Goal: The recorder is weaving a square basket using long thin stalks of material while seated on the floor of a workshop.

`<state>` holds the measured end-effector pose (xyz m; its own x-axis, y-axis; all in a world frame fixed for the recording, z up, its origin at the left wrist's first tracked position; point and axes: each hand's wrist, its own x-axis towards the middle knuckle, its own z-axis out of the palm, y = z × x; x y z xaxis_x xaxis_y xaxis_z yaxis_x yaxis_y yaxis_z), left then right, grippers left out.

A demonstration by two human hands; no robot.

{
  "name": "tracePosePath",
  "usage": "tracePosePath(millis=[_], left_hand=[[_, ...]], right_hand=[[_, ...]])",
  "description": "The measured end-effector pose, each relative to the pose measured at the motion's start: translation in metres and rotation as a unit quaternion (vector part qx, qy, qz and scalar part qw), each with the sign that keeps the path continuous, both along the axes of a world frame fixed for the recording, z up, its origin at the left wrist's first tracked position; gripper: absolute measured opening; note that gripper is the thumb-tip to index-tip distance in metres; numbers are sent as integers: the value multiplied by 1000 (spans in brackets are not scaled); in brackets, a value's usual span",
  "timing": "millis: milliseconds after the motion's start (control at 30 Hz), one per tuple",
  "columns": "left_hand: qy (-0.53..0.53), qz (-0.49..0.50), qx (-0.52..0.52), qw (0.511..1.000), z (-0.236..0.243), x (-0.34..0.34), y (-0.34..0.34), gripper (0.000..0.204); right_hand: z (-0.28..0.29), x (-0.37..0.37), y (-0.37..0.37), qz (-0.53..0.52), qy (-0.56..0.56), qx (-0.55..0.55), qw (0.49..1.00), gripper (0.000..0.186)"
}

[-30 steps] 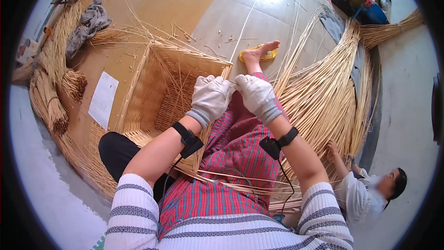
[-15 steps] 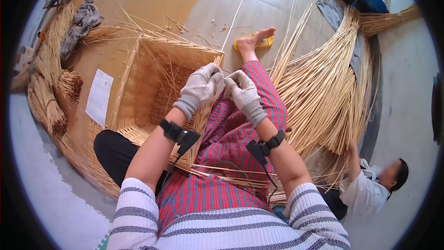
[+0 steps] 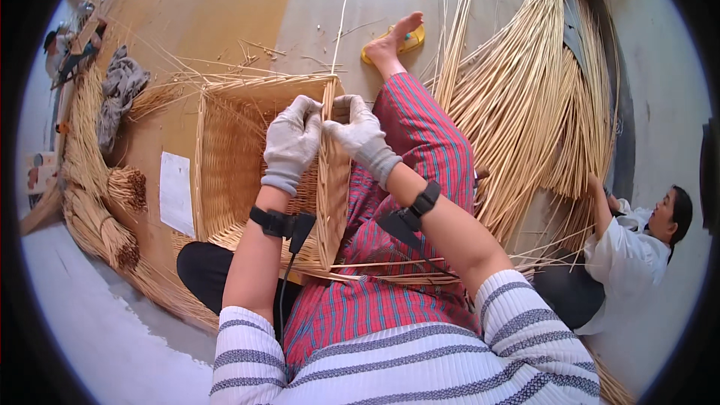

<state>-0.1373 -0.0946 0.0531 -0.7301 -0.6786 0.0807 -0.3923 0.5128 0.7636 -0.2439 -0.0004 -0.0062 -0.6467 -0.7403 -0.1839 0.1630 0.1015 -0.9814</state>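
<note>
Workshop floor, cane all round: basket (image 3: pixel 247 172) leans against your knee.
Left hand (image 3: pixel 291 142) and right hand (image 3: pixel 361 133) clamp its near rim together; likely light, stiff, springy, so grip there.

Both gloved hands meet thumbs inward, left hand (image 3: pixel 292 142) and right hand (image 3: pixel 361 135) curled closed, forearms bare, wrists strapped.

A great fan of reeds (image 3: pixel 525 105) spreads across the floor (image 3: pixel 247 7). Right of it sits a person (image 3: pixel 637 240); far left lie a grey rag (image 3: pixel 120 90), a paper (image 3: pixel 176 193) and bundles (image 3: pixel 112 232).
</note>
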Motion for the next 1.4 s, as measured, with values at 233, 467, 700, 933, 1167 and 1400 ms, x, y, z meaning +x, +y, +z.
tracePosePath(millis=[233,467,700,933,1167,1400], left_hand=[[-111,-54,23,992,23,-4,-18,9],[-190,-80,59,977,28,-14,-31,15],[-73,-98,309,943,5,-2,-45,13],[-61,-159,345,923,-13,-17,-52,13],[-55,-49,536,841,-15,-6,-43,24],[-79,-78,494,862,-34,-2,-39,29]], right_hand=[[15,-5,-8,-19,32,115,993,50],[30,-18,-20,49,88,251,963,53],[44,-27,-19,104,67,273,954,56],[28,-35,-27,126,56,270,953,58],[34,-25,0,115,139,171,969,70],[39,-16,7,101,121,181,971,73]])
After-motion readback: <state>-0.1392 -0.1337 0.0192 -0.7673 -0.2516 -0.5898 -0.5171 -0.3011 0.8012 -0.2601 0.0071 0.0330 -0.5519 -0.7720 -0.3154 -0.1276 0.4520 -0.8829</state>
